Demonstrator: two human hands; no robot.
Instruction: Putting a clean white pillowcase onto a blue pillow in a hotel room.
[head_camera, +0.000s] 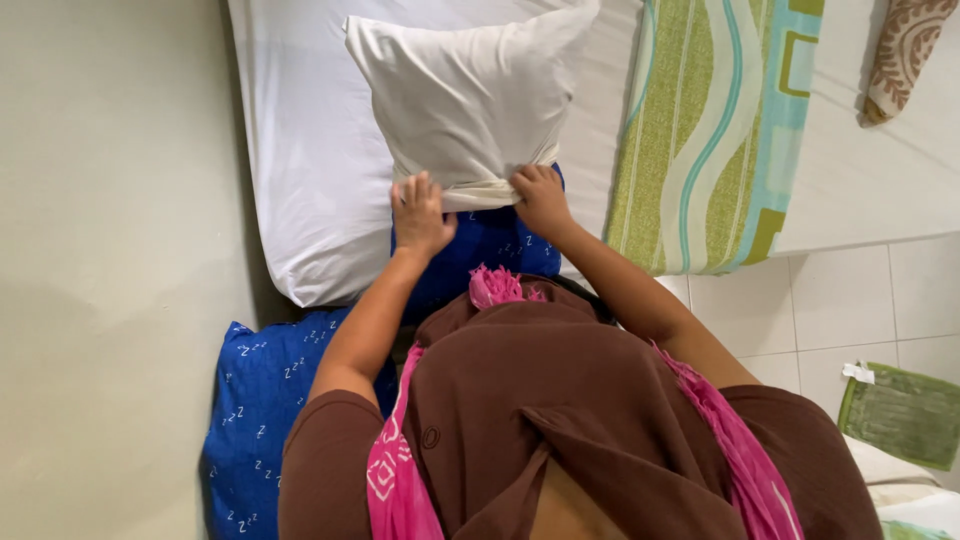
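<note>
A white pillowcase (470, 95) covers most of a blue patterned pillow (490, 245), whose blue end sticks out below it. My left hand (420, 212) grips the open hem of the pillowcase on the left. Opposite it, my right hand (542, 198) grips the hem on the right. The pillow stands on end over the white bed sheet (300, 150), tilted away from me.
A second blue patterned pillow (255, 410) lies lower left by the pale wall (110, 250). A green and teal striped blanket (715, 130) is spread on the bed to the right. White floor tiles (840, 300) and a green cloth (905, 415) are at lower right.
</note>
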